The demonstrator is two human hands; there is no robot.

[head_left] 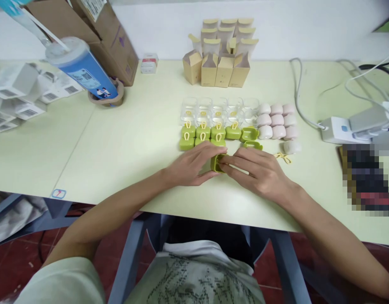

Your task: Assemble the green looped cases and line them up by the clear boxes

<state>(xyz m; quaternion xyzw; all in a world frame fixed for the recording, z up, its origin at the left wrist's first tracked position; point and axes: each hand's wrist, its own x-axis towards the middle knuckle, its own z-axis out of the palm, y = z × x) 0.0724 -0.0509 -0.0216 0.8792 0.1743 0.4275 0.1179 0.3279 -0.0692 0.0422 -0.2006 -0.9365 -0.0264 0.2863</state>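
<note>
A small hollow green case (217,163) is held near the table's front edge, its open side facing my right hand. My left hand (194,164) grips it between thumb and fingers. The fingertips of my right hand (259,171) reach into its opening; whatever they may pinch inside is hidden. Just beyond my hands stand several green cases with yellow loops (234,131), in two rows. Two hollow green pieces (250,134) without loops lie at the right end of these rows. Yellow loops (283,158) lie loose to the right of my right hand.
Behind the green cases are clear plastic covers (219,110), with white and pink pieces (277,120) at their right. Open cardboard boxes (225,71) stand farther back. A blue cup (93,76) stands left, a power strip (343,130) right.
</note>
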